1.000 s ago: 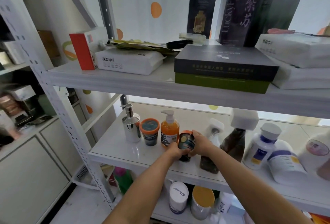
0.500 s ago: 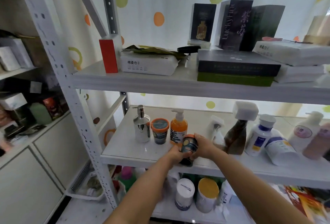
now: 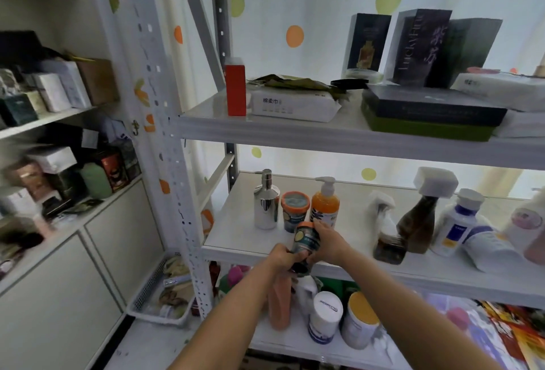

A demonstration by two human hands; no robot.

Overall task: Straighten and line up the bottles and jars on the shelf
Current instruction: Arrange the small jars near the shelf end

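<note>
Head view, shelving unit at centre frame.

Middle shelf [image 3: 354, 234], counted left to right:
- one chrome pump dispenser [image 3: 266, 201], upright
- one teal jar [image 3: 295, 212] with an orange rim, upright
- one orange pump bottle [image 3: 325, 206], upright, nozzle pointing to frame left
- one trigger spray bottle [image 3: 385, 228] with dark liquid, blurred
- one brown bottle [image 3: 418, 223] under a white square cap, leaning slightly
- one white bottle with a blue label [image 3: 455, 222], upright
- one white container [image 3: 488, 247] lying on its side
- one pale pink bottle [image 3: 529, 225], cut off by the right edge of the frame

Held item: one small jar [image 3: 305, 241] with an orange lid, at the front edge of the middle shelf, just in front of the teal jar and the orange pump bottle. Its long axis runs near vertical in the frame, lid up and away, dark base low and toward the camera. The label print is too small to read.

Hands: two. The left hand [image 3: 283, 257] grips the lower part of the jar, its fingers curled round and covering the base. The right hand [image 3: 328, 241] grips the jar's right side, fingertips up by the lid.

Lower shelf: two white canisters [image 3: 324, 316] and one salmon bottle [image 3: 278, 303], partly hidden by the left forearm. The rest is blurred.

Upper shelf: one red box [image 3: 235, 86] and one tissue pack [image 3: 292, 104]. The boxes at frame right are partly cut off.
</note>
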